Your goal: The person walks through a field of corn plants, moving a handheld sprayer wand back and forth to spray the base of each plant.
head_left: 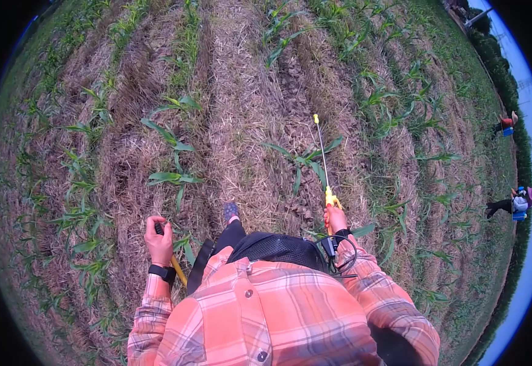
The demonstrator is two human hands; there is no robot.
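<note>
My right hand is closed round the handle of a spray wand, which has a yellow grip and a yellow nozzle at its far tip. The thin metal rod points forward, just beside a young corn plant. At the lower left my left hand is wrapped round the black end of a yellow lever. Dark bands circle both wrists, and a black cable hangs by the right one. A dark mesh bag lies across my waist.
Rows of young corn run forward through straw-covered soil on both sides. At the far right, two other people with blue packs stand in the field, near a line of trees. My shoe shows ahead of the waist.
</note>
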